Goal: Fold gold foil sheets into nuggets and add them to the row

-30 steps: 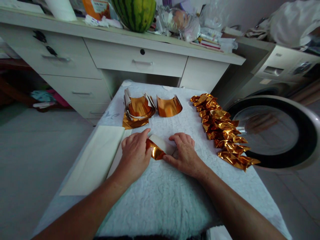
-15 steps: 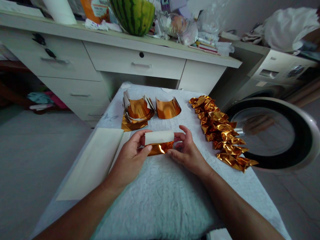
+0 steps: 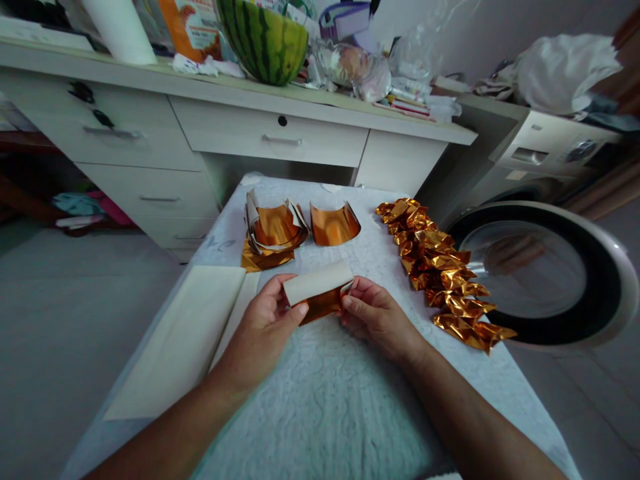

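Observation:
Between my hands is a rolled piece of gold foil paper [image 3: 323, 303] with a pale backing folded over its top. My left hand [image 3: 267, 320] grips its left end, thumb in front. My right hand [image 3: 375, 313] pinches the right end between thumb and fingers. Beyond them lie a stack of curved gold foil sheets [image 3: 275, 227] and a single curved gold sheet [image 3: 335, 225]. A row of several folded gold foil pieces [image 3: 440, 263] runs down the right side of the table. Pale paper sheets [image 3: 175, 340] lie at the left.
The cloth-covered table [image 3: 320, 400] stands before a white counter [image 3: 320, 103] with drawers. On the counter are a cut watermelon [image 3: 265, 43], a paper roll [image 3: 120, 30] and plastic bags. At the right, a washing machine's round door [image 3: 545, 273] hangs open beside the table.
My right hand has closed its raised fingers onto the right end of the foil paper. The piece now tilts up to the right. The view has shifted slightly.

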`<state>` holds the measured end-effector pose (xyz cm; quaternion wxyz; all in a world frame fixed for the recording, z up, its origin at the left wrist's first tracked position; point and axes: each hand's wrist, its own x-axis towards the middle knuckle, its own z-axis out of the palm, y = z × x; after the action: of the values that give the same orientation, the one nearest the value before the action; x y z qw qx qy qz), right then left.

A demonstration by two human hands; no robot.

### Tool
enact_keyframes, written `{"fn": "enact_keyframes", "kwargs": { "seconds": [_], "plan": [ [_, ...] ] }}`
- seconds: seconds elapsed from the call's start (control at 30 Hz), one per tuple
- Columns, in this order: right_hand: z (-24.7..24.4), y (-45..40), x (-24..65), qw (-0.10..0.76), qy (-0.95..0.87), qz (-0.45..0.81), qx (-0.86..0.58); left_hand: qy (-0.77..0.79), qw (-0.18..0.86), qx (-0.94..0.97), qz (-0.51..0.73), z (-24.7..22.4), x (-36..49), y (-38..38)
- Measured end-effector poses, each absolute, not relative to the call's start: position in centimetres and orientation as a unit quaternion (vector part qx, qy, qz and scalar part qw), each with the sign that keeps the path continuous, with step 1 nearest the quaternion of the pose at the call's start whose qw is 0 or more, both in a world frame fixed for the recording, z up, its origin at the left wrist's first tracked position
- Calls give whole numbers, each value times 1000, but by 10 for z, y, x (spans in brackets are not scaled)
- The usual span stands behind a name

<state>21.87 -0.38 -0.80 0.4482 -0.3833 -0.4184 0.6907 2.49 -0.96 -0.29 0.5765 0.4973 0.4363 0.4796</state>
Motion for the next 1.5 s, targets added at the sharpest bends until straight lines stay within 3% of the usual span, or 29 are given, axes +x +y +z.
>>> {"fn": "enact_keyframes", "kwargs": {
  "seconds": [0.17,0.4,0.6,0.7,0.9,1.03,1.5],
  "plan": [
    [-10,-1,221,480,-403,665,-406,457,485,578,471,-2,19,-19],
    [-12,1,224,487,-423,640,-418,437,166,808,358,-9,11,-21],
    [-11,-1,221,441,-472,640,-417,360,35,874,324,-9,9,-20],
    [-14,-1,221,415,-529,594,-442,319,36,899,299,-7,11,-19],
    [-16,-3,220,317,-725,323,-519,275,102,919,263,-12,16,-21],
    [-13,-2,219,260,-784,226,-516,291,125,918,238,-17,16,-22],
    [-7,-5,225,228,-855,229,-405,309,162,913,209,-16,17,-26]
  ]
}}
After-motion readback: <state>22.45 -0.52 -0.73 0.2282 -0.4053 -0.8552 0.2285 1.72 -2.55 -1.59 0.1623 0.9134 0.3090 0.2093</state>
